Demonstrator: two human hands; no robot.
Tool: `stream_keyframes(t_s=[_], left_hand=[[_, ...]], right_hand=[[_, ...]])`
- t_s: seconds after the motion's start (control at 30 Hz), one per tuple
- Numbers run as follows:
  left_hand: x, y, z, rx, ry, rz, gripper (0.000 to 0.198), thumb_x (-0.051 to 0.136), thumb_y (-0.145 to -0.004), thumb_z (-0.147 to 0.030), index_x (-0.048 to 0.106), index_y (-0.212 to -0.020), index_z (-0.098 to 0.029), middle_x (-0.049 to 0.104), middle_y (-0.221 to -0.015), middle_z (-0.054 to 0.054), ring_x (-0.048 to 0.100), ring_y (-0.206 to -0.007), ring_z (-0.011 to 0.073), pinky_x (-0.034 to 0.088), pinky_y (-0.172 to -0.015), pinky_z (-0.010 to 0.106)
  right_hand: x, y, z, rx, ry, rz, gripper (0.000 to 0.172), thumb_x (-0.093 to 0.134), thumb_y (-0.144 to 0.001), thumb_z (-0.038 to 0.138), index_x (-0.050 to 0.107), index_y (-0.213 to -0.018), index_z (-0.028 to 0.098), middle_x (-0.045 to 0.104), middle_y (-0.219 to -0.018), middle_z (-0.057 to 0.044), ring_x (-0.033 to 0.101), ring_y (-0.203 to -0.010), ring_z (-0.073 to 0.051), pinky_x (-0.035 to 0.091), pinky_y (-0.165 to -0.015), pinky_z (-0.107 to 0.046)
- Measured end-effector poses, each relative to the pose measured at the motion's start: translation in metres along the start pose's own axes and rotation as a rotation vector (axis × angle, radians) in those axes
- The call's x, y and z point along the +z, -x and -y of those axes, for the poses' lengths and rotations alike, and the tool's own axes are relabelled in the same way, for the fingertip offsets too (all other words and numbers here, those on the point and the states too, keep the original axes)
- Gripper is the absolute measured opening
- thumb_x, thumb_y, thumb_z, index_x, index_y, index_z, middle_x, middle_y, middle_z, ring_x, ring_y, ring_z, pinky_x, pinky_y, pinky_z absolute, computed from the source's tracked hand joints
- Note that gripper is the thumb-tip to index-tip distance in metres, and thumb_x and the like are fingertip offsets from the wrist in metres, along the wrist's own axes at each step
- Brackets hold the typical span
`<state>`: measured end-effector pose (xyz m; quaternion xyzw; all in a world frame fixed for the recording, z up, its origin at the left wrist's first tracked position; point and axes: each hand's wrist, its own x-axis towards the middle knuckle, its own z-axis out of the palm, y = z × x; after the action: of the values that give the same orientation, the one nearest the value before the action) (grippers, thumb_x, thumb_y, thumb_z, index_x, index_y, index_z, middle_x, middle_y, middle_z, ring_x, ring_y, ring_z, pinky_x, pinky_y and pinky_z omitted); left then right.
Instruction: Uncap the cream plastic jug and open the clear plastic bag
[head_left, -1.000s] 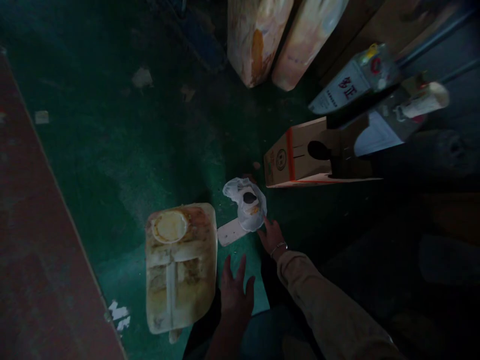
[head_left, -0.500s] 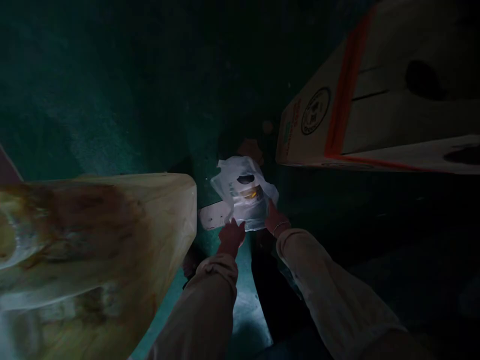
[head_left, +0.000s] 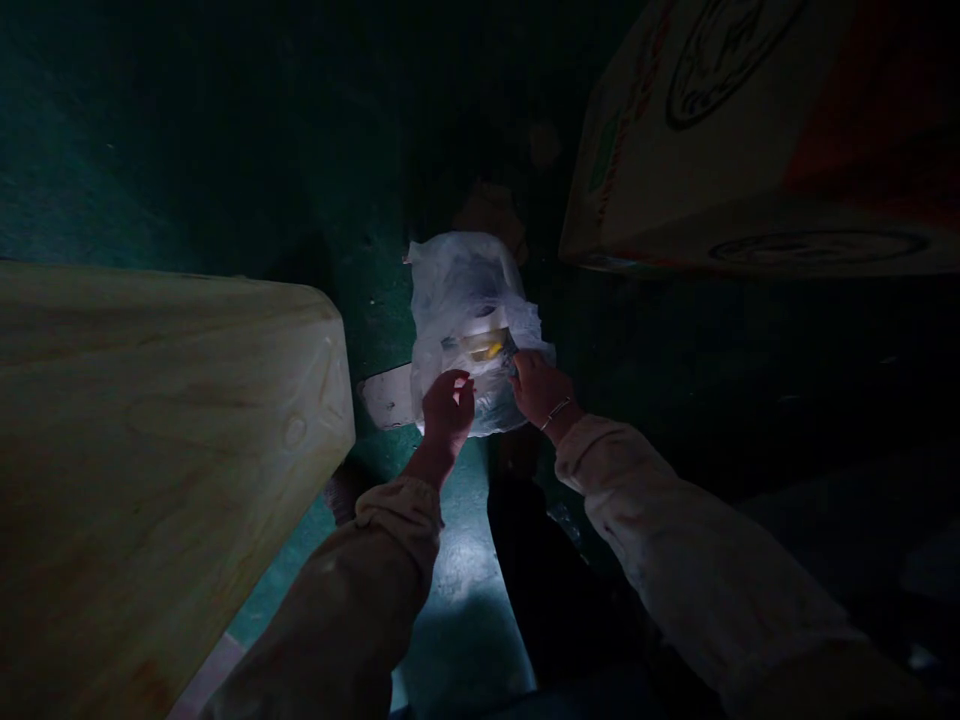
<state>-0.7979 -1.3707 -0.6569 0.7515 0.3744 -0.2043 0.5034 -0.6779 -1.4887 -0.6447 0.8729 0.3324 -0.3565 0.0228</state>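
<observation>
A translucent white plastic bag [head_left: 461, 270] lies low over the floor, its mouth facing me. Inside it I make out a small yellow item [head_left: 493, 350] in something clear, too dim to name. At the bag's near left edge, my left hand [head_left: 448, 408] is closed, thumb and forefinger pinched on the plastic. My right hand [head_left: 541, 388] has its fingers curled round the right edge, beside the yellow item. A pale flat piece with small dark holes [head_left: 388, 397] sticks out from under the bag on the left.
A big stained, cream plastic container [head_left: 172, 420] fills the left side. On the right stands a cardboard box [head_left: 660, 170] with a round black print and red band. Dark green floor [head_left: 225, 180] lies between and beyond them; a brownish scrap [head_left: 491, 212] is behind the bag.
Both hands have shifted and the bag is spread longer away from me, its yellow content more exposed. My left hand has curled into a tighter pinch. The whole view has moved closer.
</observation>
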Motion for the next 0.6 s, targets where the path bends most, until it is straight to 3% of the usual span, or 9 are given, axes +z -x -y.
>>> stream_keyframes(t_s=[0.1,0.17,0.23,0.43,0.6], left_hand=[[-0.002,-0.005,0.012,0.172,-0.049,-0.129,0.046,0.055,-0.082,-0.028,0.044,-0.125,-0.014,0.043,-0.136,0.014,0.049,-0.118,0.0219,0.043,-0.099,0.034],[0.000,-0.012,0.019,0.236,-0.092,-0.138,0.055,0.065,-0.075,-0.027,0.048,-0.125,-0.015,0.047,-0.131,0.015,0.044,-0.121,0.0269,0.039,-0.102,0.038],[0.005,-0.019,0.022,0.242,-0.130,-0.147,0.052,0.067,-0.074,-0.026,0.053,-0.122,-0.015,0.053,-0.121,0.016,0.048,-0.114,0.0296,0.040,-0.100,0.042],[0.014,-0.035,0.021,0.205,-0.151,-0.148,0.018,0.053,-0.083,-0.022,0.065,-0.096,-0.017,0.060,-0.103,0.012,0.055,-0.095,0.0255,0.044,-0.087,0.042],[0.013,-0.033,0.026,0.215,-0.073,-0.009,0.014,0.052,-0.082,-0.018,0.065,-0.086,-0.015,0.064,-0.098,0.009,0.057,-0.094,0.0193,0.044,-0.090,0.039]], right_hand=[[-0.001,-0.006,-0.002,-0.101,-0.012,-0.085,0.044,0.055,-0.086,0.020,0.043,-0.128,0.015,0.042,-0.129,-0.013,0.044,-0.115,-0.023,0.041,-0.095,-0.031],[0.002,-0.015,-0.006,-0.139,-0.016,-0.113,0.042,0.054,-0.085,0.018,0.046,-0.126,0.015,0.041,-0.130,-0.013,0.044,-0.115,-0.023,0.041,-0.094,-0.032],[0.006,-0.025,-0.011,-0.164,-0.017,-0.128,0.034,0.051,-0.087,0.018,0.051,-0.120,0.015,0.045,-0.125,-0.012,0.048,-0.108,-0.022,0.043,-0.089,-0.031],[0.004,-0.040,-0.024,-0.267,0.007,-0.106,0.020,0.045,-0.091,0.022,0.063,-0.096,0.015,0.056,-0.102,-0.008,0.050,-0.096,-0.020,0.042,-0.083,-0.030],[0.003,-0.042,-0.031,-0.373,0.010,-0.032,0.018,0.048,-0.087,0.015,0.065,-0.085,0.014,0.057,-0.098,-0.008,0.050,-0.091,-0.017,0.040,-0.081,-0.027]])
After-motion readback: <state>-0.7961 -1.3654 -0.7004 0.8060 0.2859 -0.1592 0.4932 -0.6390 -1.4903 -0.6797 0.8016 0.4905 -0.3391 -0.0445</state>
